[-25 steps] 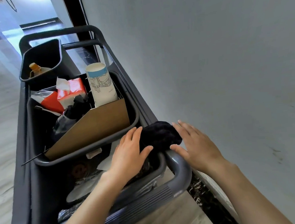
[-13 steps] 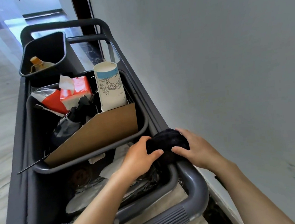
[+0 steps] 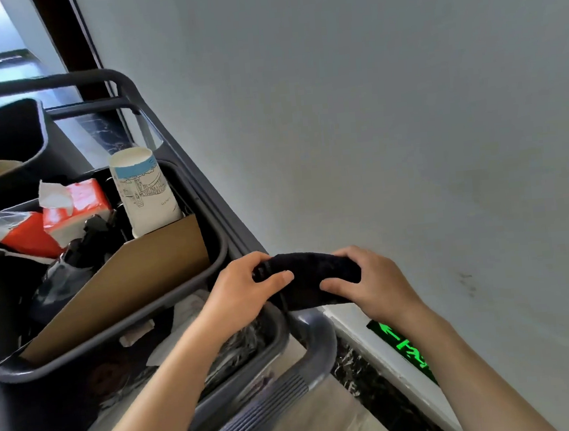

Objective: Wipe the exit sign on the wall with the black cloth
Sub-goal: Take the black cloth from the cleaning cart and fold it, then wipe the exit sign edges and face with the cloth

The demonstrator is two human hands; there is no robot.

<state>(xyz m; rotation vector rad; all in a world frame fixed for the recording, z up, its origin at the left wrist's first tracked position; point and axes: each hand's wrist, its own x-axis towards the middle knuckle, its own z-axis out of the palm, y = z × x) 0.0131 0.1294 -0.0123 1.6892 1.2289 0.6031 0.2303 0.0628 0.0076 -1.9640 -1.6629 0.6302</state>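
Observation:
The black cloth (image 3: pixel 307 277) is bunched into a roll and held between both hands, just above the near right corner of the grey cart. My left hand (image 3: pixel 245 291) grips its left end, thumb on top. My right hand (image 3: pixel 373 281) grips its right end. Low on the white wall, near the floor, glows the green exit sign (image 3: pixel 403 349); my right forearm crosses in front of part of it. The sign is below and to the right of the cloth.
The grey cart (image 3: pixel 316 345) stands along the wall with its ribbed handle nearest me. Its upper bin (image 3: pixel 216 255) holds a paper cup (image 3: pixel 143 190), a red tissue pack (image 3: pixel 75 204), a dark spray bottle (image 3: pixel 74 264) and a cardboard sheet (image 3: pixel 137 276). A dark marble skirting (image 3: pixel 370 383) runs under the wall.
Both hands closed on the cloth and lifted it off the cart's corner, stretching it into a roll. The view swung right and down, bringing the green sign into sight.

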